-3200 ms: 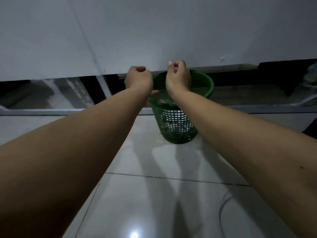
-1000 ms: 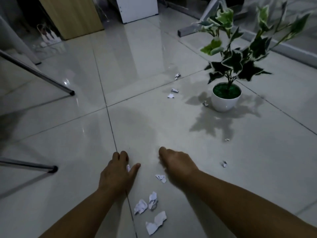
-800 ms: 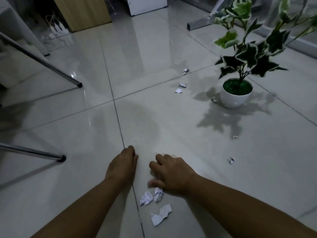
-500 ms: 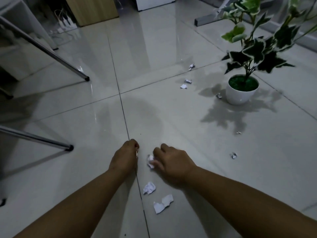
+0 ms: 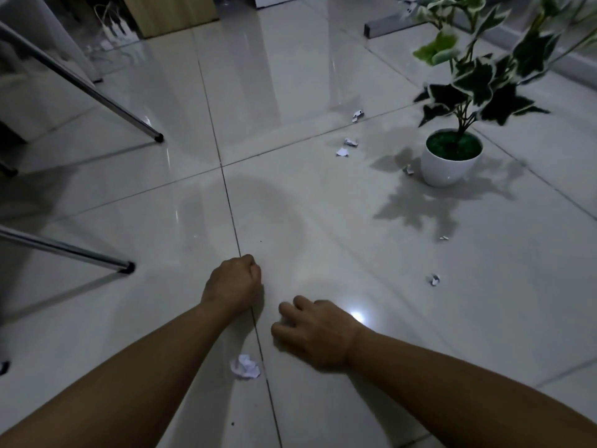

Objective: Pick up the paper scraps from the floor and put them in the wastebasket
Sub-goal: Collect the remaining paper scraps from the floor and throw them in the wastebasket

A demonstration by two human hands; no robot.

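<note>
- Our left hand point(image 5: 233, 288) is curled into a fist low over the floor; whether it holds paper we cannot tell.
- Our right hand point(image 5: 315, 332) lies palm down, fingers loosely bent, nothing visibly pinched.
- One crumpled scrap point(image 5: 245, 367) lies near us between our forearms, just left of a tile seam.
- Risk, in our judgement: a fist opened carelessly could drop whatever is inside it, and the near scrap is easy to overlook.
- Further scraps point(image 5: 347, 147) lie far right beside a white potted plant point(image 5: 450, 163), whose leaves may crowd a reach.
- Metal legs point(image 5: 97, 95) stand at left.
- The wastebasket is out of view.
</note>
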